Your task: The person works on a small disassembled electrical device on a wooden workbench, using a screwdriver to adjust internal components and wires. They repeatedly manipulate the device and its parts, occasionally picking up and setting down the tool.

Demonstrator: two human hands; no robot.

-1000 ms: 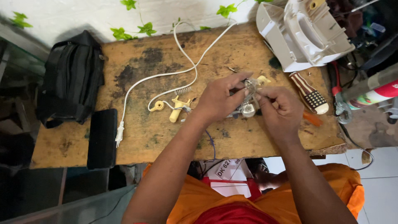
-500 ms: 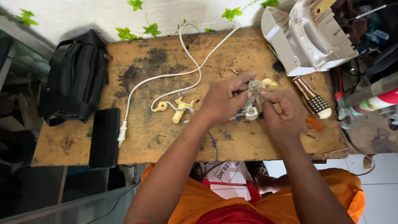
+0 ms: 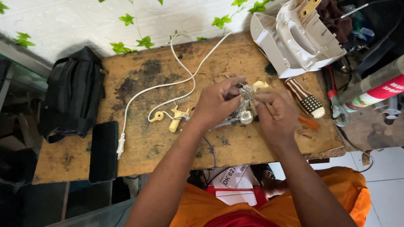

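Both my hands meet over a small metal motor assembly [image 3: 240, 116] at the middle of the worn wooden table [image 3: 143, 80]. My left hand [image 3: 216, 103] grips its upper left side with fingers curled. My right hand [image 3: 275, 112] pinches the top right of the same part. A white power cord [image 3: 164, 86] runs from the assembly across the table to a plug near the front left edge. Cream plastic pieces [image 3: 174, 119] lie just left of my left hand.
A white plastic appliance housing [image 3: 294, 38] lies at the back right. A striped brush [image 3: 306, 98] and an orange-handled tool [image 3: 309, 122] rest by my right hand. A black bag [image 3: 73, 94] and a black phone [image 3: 103, 150] sit at the left. A spray can [image 3: 378, 86] lies far right.
Both hands stay on the motor assembly with only small finger shifts. The view has drifted slightly, so the table sits a little further right in frame.
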